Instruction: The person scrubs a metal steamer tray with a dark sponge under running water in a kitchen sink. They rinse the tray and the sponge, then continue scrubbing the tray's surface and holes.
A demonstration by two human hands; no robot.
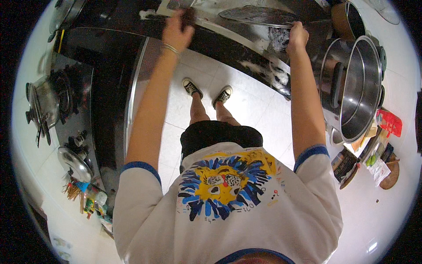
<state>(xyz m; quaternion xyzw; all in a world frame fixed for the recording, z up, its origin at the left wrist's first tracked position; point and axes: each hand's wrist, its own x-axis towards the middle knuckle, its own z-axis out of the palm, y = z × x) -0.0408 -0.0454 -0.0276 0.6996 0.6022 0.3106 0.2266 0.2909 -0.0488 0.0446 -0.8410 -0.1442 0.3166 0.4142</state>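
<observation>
My left hand (178, 31), with a bangle at the wrist, is over the dark counter edge at the top, closed around a small dark object (188, 16) too blurred to name. At the right, my right hand (297, 37) grips the near right rim of a wide, round metal lid or tray (260, 16), seen tilted over the sink (214, 28). White foam (278, 74) lies on the dark counter edge below that hand, and another patch of foam (148, 14) is left of my left hand.
At the right are a large steel pot (361, 89), a brown pot (343, 19), a red packet (389, 122) and knives. Along the left stand a gas stove (79, 99), a glass-like lidded pot (47, 102) and a steel lid (75, 164). My feet are on the tiled floor.
</observation>
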